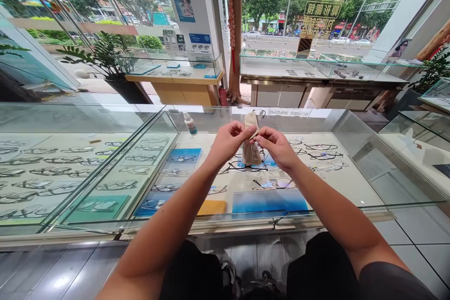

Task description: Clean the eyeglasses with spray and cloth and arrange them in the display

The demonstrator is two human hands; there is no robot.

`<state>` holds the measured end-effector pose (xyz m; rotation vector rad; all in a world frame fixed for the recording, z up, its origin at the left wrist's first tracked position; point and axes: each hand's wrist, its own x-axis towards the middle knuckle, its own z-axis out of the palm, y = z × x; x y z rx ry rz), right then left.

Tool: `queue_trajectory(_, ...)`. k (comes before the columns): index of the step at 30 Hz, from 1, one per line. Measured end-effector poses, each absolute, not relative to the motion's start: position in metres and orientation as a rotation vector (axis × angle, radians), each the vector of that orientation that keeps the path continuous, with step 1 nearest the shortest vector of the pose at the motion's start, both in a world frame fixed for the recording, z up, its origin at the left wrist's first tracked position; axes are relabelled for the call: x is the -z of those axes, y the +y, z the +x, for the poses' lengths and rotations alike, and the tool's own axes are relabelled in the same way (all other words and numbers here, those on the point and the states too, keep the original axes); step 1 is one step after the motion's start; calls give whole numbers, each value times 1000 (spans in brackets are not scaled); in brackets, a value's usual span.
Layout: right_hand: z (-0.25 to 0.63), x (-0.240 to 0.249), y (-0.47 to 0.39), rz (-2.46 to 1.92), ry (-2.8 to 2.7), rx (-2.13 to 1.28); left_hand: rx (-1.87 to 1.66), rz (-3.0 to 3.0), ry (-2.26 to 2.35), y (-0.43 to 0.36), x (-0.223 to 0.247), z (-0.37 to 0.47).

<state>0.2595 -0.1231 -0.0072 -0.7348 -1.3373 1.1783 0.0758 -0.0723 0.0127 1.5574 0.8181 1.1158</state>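
Note:
A piece of soft beige cloth [251,123], perhaps a pouch, is gripped between my two hands above the glass counter. My left hand [232,139] pinches it from the left, thumb pressed across its middle. From the right, my right hand [275,144] holds it with bent fingers and thumb together. A thin dark curved piece [260,114] shows at the cloth's upper right; whether it is a cord or part of some glasses, I cannot tell. More beige shows below my fingers, as hanging cloth or its reflection.
Beneath my hands, the glass display case [330,199] holds several pairs of eyeglasses [274,183]. A small white spray bottle [190,123] stands on top, left of my hands. Another display case [197,75] and a potted plant [128,86] stand beyond.

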Motion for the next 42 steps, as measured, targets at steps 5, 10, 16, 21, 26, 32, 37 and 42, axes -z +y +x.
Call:
queue_trajectory(5,258,3,-125,-742,-1335,-1202,-1001,1562,667,-71,-14,72)
queue_trajectory(10,254,4,-125,-779,-1307,-1215,-983,1331,441,-70,-13,76)
queue_trajectory(16,253,5,-125,-817,-1274,-1219,-1002,1206,351,-70,-17,79)
queue_trajectory(21,253,6,-124,-814,-1255,-1229,-998,1173,367,-71,-15,81)
queue_trajectory(26,254,9,-121,-821,-1209,-1238,-1003,1265,368,-76,-10,87)
queue_trajectory(32,253,10,-120,-820,-1185,-1252,-1083,1285,379,-79,-7,92)
queue_trajectory(37,250,10,-122,-816,-1193,-1261,-1112,1251,427,-77,-9,89)
queue_trajectory(42,246,11,-124,-808,-1225,-1260,-1209,1223,469,-81,-11,89)
